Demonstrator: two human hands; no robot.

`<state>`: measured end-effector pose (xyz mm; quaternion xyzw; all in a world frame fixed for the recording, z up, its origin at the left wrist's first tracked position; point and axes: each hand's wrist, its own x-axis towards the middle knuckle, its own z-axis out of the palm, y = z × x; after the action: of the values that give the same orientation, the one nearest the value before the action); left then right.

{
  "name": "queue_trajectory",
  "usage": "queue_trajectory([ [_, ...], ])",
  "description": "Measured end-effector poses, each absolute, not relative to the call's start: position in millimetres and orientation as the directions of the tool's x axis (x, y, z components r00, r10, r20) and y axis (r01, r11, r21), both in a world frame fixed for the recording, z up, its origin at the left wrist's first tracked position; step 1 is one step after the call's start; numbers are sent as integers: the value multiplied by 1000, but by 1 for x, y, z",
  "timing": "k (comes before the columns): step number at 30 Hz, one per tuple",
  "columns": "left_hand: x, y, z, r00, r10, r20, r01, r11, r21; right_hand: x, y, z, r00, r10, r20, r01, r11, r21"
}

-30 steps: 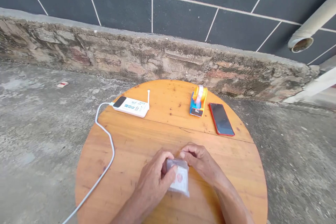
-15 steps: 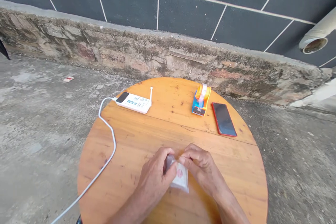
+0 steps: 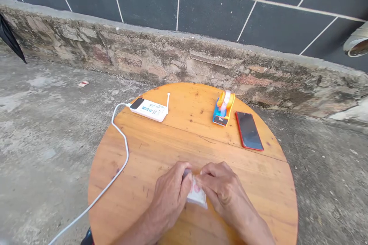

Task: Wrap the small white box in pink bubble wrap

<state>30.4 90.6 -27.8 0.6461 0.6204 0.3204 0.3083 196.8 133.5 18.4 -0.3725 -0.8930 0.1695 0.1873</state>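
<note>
Between my hands, low over the round wooden table, is a small white packet in clear plastic wrap, with reddish round marks on its face. My left hand grips the packet's left side between thumb and curled fingers. At its upper right edge, the thumb and forefinger of my right hand are pinched together on the clear wrapping. My fingers hide the packet's top and left parts.
A white power bank with a white cable lies at the table's back left. Toward the back right are a blue and orange tape dispenser and a red-edged phone. A stone-based wall stands behind.
My right hand has turned over slightly, its fingers closing further on the packet's upper right edge. The view has shifted a little, so the table sits slightly further right.
</note>
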Motion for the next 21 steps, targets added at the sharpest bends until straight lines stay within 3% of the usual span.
queue_trajectory([
  [4, 32, 91, -28, 10, 1000, 24, 595, -25, 803, 198, 132, 13, -679, 673, 293, 613, 739, -278],
  [11, 34, 92, -28, 0, 1000, 19, 592, -15, 805, 198, 129, 11, -712, 612, 343, 591, 787, -178],
  [17, 33, 92, -28, 0, 999, 37, 602, -30, 798, 198, 129, 14, -708, 604, 367, 571, 795, -207],
  [21, 33, 93, -28, 6, 999, 33, 608, -30, 793, 197, 127, 20, -731, 617, 291, 561, 787, -257],
])
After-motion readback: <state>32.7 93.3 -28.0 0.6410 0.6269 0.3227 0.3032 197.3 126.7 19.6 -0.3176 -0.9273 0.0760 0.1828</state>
